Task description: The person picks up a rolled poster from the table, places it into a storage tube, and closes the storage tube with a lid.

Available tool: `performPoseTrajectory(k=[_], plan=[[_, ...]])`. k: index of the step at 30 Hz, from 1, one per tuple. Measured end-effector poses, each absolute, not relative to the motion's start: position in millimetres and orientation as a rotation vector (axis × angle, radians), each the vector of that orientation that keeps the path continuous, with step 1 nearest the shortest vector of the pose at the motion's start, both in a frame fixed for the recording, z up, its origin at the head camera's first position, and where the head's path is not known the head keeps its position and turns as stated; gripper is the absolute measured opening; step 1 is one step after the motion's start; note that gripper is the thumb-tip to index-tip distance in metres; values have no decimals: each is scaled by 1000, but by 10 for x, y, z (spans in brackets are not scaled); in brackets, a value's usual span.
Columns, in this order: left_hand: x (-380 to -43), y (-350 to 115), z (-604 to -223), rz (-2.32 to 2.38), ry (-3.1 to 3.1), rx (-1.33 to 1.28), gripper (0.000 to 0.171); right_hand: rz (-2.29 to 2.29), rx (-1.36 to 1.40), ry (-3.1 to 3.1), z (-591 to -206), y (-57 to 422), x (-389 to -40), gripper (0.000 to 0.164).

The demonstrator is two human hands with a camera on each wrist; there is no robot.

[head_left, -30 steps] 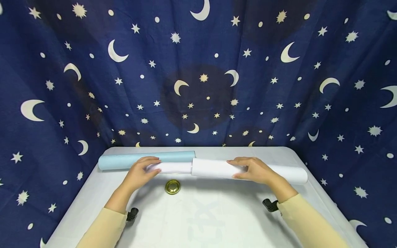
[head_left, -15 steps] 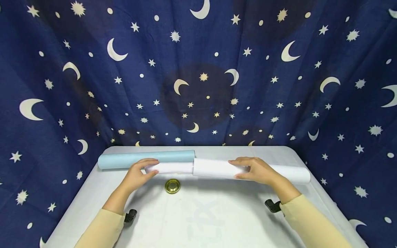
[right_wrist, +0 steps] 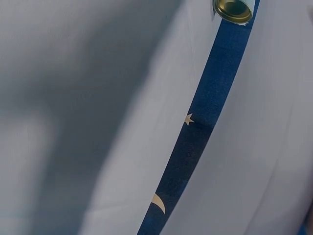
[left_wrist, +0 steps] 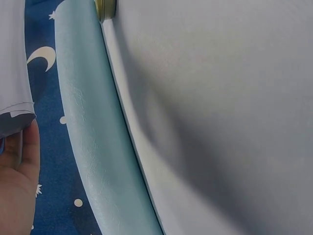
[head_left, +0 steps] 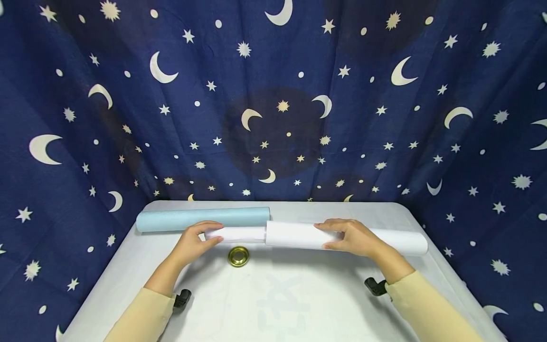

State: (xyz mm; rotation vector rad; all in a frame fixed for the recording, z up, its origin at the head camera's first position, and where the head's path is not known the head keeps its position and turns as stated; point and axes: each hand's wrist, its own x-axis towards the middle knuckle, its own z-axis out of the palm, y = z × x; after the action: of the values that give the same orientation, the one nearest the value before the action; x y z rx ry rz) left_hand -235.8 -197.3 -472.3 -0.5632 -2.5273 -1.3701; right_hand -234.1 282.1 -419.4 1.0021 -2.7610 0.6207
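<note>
A long white roll (head_left: 295, 234), perhaps paper, lies crosswise between both hands, above the table in the head view. Its left stretch is narrower, and a wider white layer wraps it from the middle rightward. My left hand (head_left: 194, 243) pinches the narrow left end, thumb in front and fingers behind. In the left wrist view that roll end (left_wrist: 15, 93) shows a dark hollow opening beside the hand. My right hand (head_left: 354, 237) grips the wider part from above, thumb toward the near side. The right wrist view shows the white roll (right_wrist: 264, 127) large, the right hand barely at its edge.
Behind the left hand a light blue roll (head_left: 171, 220) lies along the back of the white table (head_left: 256, 304). A small round gold lid or dish (head_left: 238, 256) sits in front of the roll. A dark blue star-and-moon curtain (head_left: 273, 95) encloses the back and sides.
Both hands keep their hold on the white roll. The roll and hands shifted slightly right, then a little lower; the blue roll and gold piece stay put.
</note>
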Motion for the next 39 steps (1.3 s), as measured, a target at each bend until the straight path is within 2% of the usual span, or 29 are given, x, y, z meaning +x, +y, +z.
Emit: performPoseTrajectory(k=[24,39], plan=[[-2340,-1784,-4727,-1421,-2544,-642,33,598,1012,-2756,-4204,2768,-2294,58],[-2330,-1687,-4684,-1485,-2506,-666,36,617,1024,-2759,-4203,2711,-2297,59]])
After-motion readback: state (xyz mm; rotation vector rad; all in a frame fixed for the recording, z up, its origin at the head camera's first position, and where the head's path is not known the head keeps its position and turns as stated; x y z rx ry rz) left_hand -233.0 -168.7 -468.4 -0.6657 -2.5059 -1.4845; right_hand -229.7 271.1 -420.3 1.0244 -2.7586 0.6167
